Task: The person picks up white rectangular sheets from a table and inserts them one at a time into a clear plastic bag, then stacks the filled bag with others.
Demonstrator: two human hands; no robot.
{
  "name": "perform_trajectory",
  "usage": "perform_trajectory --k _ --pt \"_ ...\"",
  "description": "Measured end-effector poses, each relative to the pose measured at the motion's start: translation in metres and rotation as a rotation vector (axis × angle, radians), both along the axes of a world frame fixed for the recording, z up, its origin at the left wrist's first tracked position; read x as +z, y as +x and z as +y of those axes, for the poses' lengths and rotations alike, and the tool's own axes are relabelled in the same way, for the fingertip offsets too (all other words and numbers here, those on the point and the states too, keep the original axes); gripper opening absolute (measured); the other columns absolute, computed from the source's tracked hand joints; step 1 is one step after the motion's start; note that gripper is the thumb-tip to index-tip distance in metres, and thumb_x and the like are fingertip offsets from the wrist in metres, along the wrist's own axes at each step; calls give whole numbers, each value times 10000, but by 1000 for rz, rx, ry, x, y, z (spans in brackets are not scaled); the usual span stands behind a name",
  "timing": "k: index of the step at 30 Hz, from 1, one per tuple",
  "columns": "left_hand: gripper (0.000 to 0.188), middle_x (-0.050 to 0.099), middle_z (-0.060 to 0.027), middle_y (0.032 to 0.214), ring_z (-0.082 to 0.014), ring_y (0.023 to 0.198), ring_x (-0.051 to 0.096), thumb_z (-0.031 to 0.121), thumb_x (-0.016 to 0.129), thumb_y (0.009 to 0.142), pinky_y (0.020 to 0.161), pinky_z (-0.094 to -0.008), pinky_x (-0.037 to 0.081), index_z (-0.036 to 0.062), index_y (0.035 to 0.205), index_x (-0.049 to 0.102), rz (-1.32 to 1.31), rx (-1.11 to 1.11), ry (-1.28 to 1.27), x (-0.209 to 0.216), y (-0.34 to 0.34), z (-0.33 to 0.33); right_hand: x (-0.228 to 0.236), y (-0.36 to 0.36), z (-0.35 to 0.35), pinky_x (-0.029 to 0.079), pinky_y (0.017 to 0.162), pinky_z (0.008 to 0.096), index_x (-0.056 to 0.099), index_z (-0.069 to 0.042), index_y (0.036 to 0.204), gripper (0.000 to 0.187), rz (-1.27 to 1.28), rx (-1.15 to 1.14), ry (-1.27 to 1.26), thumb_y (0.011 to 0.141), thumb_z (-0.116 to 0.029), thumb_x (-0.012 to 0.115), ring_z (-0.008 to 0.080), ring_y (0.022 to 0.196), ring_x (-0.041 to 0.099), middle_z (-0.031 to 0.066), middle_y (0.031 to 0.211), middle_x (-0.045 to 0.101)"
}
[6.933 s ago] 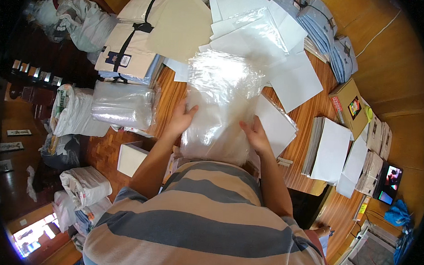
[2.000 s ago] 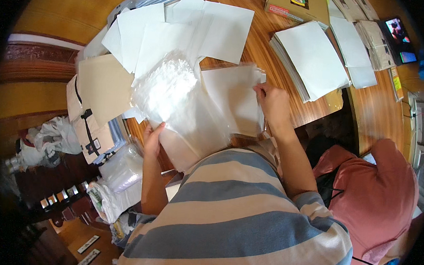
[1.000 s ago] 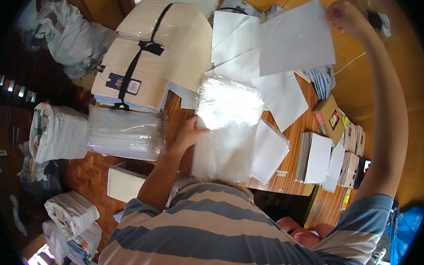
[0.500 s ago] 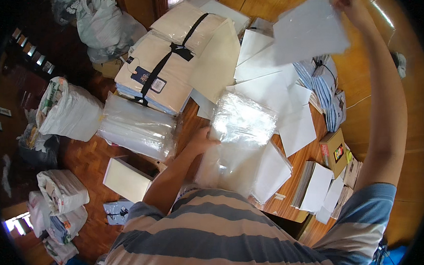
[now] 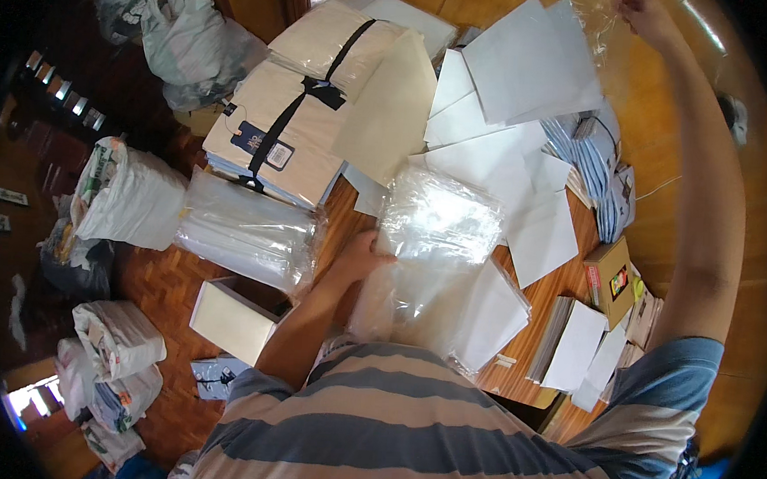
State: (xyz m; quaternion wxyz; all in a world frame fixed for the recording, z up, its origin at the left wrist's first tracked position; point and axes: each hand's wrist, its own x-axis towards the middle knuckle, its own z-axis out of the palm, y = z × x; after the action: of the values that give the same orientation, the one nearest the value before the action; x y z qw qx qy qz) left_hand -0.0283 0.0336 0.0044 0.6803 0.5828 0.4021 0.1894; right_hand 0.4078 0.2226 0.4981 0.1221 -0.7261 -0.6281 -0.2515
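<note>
My left hand (image 5: 369, 258) grips the left edge of a stack of shiny clear plastic bags (image 5: 443, 221) in front of my body. At the upper right, my raised right hand (image 5: 642, 14) is closed on a thin clear plastic bag (image 5: 596, 27), hard to make out against the wood. Just left of that bag, a white sheet (image 5: 535, 70) lies over other loose white sheets (image 5: 479, 162). More white sheets (image 5: 494, 319) stick out at the right of the bag stack. A cream sheet (image 5: 388, 110) leans against the folded cream fabric.
Strapped bundles of folded cream fabric (image 5: 276, 138) stand at the back left, with packed clear plastic (image 5: 249, 232) before them. Striped blue folded cloth (image 5: 600, 164), a small brown box (image 5: 608, 282) and upright cards (image 5: 569, 340) are at the right. White sacks (image 5: 130, 200) stand on the left floor.
The white sheet that hung near my right hand now lies on the pile, away from the hand. Clear plastic shows in that hand. My left hand has stayed on the bags.
</note>
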Motion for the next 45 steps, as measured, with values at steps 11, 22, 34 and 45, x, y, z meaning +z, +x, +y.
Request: perform_trajectory --k 11,22,34,45 --pt "499 730 -142 1126 -223 1023 682 169 826 789 924 -366 522 -20 1217 653 20 -24 55 -16 2 1 36 -3 -25 546 898 406 751 -70 1109 373 224 -87 310 791 -259 789 248 1088 692 151 1169 733" --pt "485 741 -129 1075 -192 957 691 177 842 784 870 -349 544 -19 1193 669 -16 -50 64 -23 7 6 -82 -10 -145 472 618 287 684 20 934 291 588 59 830 962 -270 685 96 711 577 15 801 649" --pt "436 714 -103 1076 -184 938 682 124 828 828 818 -320 559 -10 1191 627 -10 -102 -51 -2 1 7 -435 -231 -375 500 561 258 539 3 1009 177 1360 -531 722 1038 -164 592 106 632 569 62 901 576" --pt "693 543 -141 1387 -214 1224 559 308 640 986 1011 -406 472 59 1527 287 -278 -150 -619 14 -17 20 -436 -319 -472 543 558 268 588 4 1045 239 1941 -585 200 953 -169 724 168 772 720 76 938 664"
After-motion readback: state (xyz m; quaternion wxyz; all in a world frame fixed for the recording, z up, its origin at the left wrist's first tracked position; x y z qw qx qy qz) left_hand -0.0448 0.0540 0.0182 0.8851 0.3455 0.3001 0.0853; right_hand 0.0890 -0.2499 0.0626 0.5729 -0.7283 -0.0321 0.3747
